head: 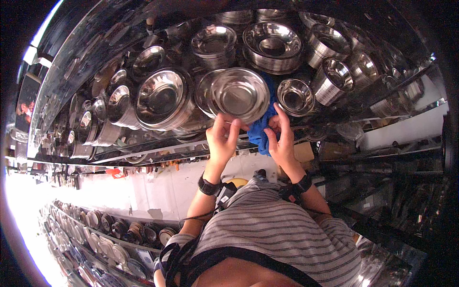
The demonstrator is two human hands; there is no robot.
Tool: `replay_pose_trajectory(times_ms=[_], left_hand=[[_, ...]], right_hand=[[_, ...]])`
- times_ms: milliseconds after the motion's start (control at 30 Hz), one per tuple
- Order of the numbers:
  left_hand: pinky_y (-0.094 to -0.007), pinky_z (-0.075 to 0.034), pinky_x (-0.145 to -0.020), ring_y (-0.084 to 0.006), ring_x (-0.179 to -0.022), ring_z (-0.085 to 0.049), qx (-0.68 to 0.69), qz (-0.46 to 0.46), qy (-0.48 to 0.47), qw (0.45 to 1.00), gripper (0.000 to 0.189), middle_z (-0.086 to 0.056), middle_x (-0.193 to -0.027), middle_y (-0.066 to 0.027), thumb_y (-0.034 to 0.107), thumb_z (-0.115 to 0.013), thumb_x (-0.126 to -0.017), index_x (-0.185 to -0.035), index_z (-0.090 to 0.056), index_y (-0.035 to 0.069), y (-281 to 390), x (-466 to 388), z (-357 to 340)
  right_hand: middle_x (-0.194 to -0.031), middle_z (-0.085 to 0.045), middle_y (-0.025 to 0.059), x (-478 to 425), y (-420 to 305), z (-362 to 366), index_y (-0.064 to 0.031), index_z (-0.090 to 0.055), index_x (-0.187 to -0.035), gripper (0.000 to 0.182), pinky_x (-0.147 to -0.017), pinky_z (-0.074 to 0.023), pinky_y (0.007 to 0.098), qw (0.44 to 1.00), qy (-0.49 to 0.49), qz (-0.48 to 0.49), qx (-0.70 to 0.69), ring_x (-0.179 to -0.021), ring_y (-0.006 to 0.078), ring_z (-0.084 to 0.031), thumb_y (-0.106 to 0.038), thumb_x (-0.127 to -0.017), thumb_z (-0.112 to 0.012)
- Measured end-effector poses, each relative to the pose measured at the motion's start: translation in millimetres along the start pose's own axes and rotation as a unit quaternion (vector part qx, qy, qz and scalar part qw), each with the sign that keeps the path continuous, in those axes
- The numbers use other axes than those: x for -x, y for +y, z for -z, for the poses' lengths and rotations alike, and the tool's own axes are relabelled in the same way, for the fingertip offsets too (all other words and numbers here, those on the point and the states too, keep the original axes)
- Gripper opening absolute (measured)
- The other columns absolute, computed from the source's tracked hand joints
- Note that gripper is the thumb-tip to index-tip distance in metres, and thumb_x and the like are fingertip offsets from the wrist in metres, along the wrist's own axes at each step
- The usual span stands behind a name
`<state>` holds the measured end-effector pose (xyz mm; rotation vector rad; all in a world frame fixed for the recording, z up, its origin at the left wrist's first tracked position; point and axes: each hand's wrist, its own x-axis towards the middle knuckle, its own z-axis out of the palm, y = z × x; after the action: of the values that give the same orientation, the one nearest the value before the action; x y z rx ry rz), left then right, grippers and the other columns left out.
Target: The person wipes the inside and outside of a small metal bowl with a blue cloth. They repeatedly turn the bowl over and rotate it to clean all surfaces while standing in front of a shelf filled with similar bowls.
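Note:
My left hand (pixel 223 138) pinches the near rim of a shallow stainless steel bowl (pixel 240 95) between thumb and fingers. The bowl looks slightly blurred and is above another steel bowl (pixel 203 91), partly covering it. My right hand (pixel 282 136) is just right of the bowl, thumb and index finger spread and the other fingers curled. Behind and beside that hand, a blue cloth (pixel 260 134) hangs over the shelf's front edge; whether the curled fingers touch it I cannot tell. A small steel bowl (pixel 295 97) stands just beyond my right fingertips.
Stacked steel bowls (pixel 161 98) stand on the left, with more stacks (pixel 272 46) behind and steel cups (pixel 334 80) to the right. The shelf's front edge (pixel 172 149) runs before me. Racked plates (pixel 104 247) line a lower-left shelf; a cardboard piece (pixel 304 152) lies below.

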<state>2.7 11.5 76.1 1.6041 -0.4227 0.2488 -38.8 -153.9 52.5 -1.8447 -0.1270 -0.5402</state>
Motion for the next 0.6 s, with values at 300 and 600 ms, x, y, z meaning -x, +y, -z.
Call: replay_pose_trajectory(times_ms=[300, 600], left_hand=[[-0.0226, -0.048, -0.057, -0.0051, -0.061, -0.059, -0.059, -0.012, -0.056, 0.997, 0.005, -0.063, -0.070, -0.0034, 0.002, -0.063, -0.086, -0.085, -0.059, -0.001, -13, 10, -24], [-0.0210, -0.044, -0.053, -0.0021, -0.056, -0.054, -0.176, 0.078, -0.085, 0.978, 0.044, -0.063, -0.064, -0.0030, 0.007, -0.066, -0.083, -0.125, -0.053, 0.004, -20, -3, -29]], right_hand=[[-0.102, -0.055, 0.0155, 0, 15, 29, -0.0085, -0.058, -0.102, 0.026, -0.073, -0.0485, 0.0438, 0.990, -0.028, 0.066, 0.118, -0.094, 0.0385, -0.059, 0.006, -0.080, -0.057], [-0.089, -0.056, 0.0100, 3, 26, 57, -0.0104, -0.062, -0.089, 0.023, -0.068, -0.0479, 0.0414, 0.984, -0.024, 0.077, 0.156, -0.082, 0.0336, -0.060, 0.008, -0.076, -0.058]])
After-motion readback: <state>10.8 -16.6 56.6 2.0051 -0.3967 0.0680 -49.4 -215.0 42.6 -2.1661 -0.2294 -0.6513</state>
